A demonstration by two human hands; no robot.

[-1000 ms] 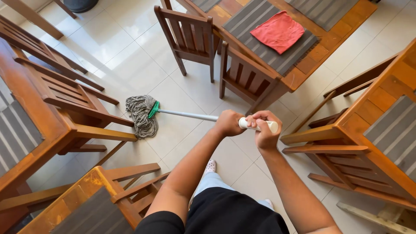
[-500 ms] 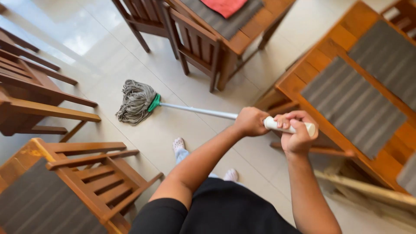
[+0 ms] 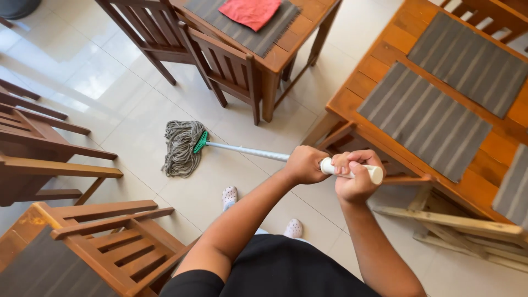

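Both my hands grip a mop handle (image 3: pixel 247 150), a pale metal pole with a white end. My left hand (image 3: pixel 304 164) wraps the pole a little below the white grip. My right hand (image 3: pixel 355 176) closes around the white end itself. The pole runs left to a green clamp and a grey string mop head (image 3: pixel 180 147) that lies on the pale tiled floor (image 3: pixel 121 104). My feet in white perforated clogs (image 3: pixel 230 194) stand just behind the pole.
Wooden chairs (image 3: pixel 225 66) stand at a table with a red cloth (image 3: pixel 252 11) at the top. A wooden table (image 3: pixel 385 60) with grey striped mats is on the right. More wooden chairs (image 3: pixel 110 242) sit at the left and lower left.
The view has swung so the right table fills more of the frame. The mop head has shifted right and slightly toward me across the tiles. Both hands keep their grip.
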